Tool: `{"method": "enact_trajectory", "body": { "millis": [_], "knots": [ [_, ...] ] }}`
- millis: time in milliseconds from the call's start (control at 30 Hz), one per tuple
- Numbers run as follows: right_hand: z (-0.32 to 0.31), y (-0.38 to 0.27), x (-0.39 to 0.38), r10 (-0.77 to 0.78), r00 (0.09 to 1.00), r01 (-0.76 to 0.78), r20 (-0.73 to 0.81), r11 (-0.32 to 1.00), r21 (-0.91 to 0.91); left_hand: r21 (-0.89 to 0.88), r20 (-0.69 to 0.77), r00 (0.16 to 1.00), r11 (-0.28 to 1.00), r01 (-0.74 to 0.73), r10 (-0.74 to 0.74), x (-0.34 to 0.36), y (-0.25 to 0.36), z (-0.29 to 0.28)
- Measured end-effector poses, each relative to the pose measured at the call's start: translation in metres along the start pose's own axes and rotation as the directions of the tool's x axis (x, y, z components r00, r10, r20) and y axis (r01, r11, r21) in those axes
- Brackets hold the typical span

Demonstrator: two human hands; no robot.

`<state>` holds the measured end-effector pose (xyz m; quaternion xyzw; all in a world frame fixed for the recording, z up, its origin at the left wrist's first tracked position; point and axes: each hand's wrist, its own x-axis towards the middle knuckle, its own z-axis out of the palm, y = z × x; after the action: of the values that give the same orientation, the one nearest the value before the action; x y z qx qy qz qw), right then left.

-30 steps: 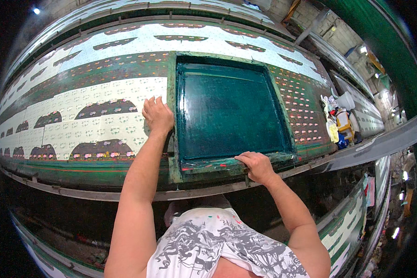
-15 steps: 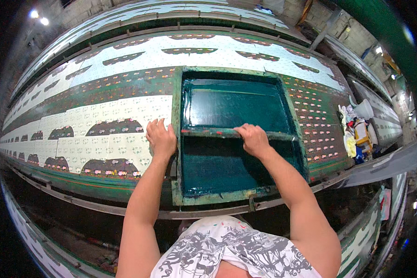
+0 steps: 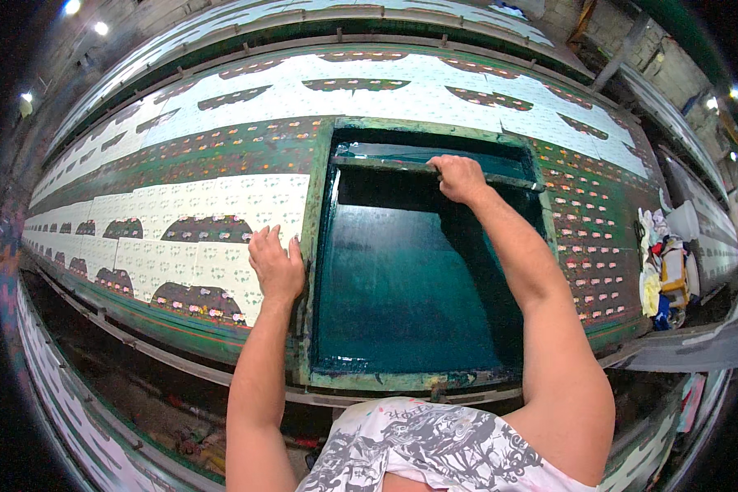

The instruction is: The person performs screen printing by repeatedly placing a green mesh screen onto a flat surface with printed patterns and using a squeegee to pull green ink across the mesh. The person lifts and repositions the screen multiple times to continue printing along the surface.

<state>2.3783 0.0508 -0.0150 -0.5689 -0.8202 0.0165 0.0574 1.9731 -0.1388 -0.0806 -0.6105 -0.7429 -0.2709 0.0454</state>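
Observation:
A screen-printing frame [image 3: 385, 380] lies on the long table in front of me, with dark teal ink coating its mesh [image 3: 402, 287]. Across the frame's far end stretches a squeegee [image 3: 385, 166]. My right hand [image 3: 461, 179] grips this bar near its middle, fingers wrapped over the top. Just outside the frame's left rim, my left hand [image 3: 277, 264] rests with its fingers stretched out and apart over pale printed fabric pieces [image 3: 213, 197]. It holds nothing.
Light blue printed pieces [image 3: 361, 102] run along the table's far side. At the right end lies a pile of cloths and containers [image 3: 668, 262]. A rail [image 3: 164, 361] follows the near edge. More long tables stand beyond and behind me.
My right hand has pushed the squeegee from the middle of the frame to its far end. My left hand stays beside the left rim. The view has shifted slightly.

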Motion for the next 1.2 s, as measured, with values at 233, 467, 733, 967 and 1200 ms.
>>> {"method": "enact_trajectory", "body": {
  "millis": [233,467,733,967,1200],
  "knots": [
    [0.004,0.032,0.009,-0.075,0.993,0.079,-0.094,0.996,0.045,0.015,0.0,1.0,1.0,-0.022,0.022,0.003,0.004,-0.005],
    [-0.002,0.036,0.011,-0.153,0.987,0.152,-0.046,0.988,-0.009,0.008,0.003,0.998,0.998,-0.064,0.064,0.003,-0.001,-0.007],
    [-0.012,0.015,-0.052,-0.17,0.983,0.17,0.075,0.985,0.006,-0.049,0.017,0.992,0.991,-0.125,0.126,0.01,-0.002,-0.002],
    [-0.006,-0.045,-0.176,-0.183,0.982,0.179,0.038,0.98,0.092,-0.047,-0.017,0.987,0.986,-0.162,0.162,0.011,-0.003,0.006],
    [-0.016,-0.119,-0.299,-0.154,0.987,0.15,0.052,0.986,0.07,-0.04,0.025,0.992,0.991,-0.125,0.126,0.016,-0.009,0.009]
  ]
}}
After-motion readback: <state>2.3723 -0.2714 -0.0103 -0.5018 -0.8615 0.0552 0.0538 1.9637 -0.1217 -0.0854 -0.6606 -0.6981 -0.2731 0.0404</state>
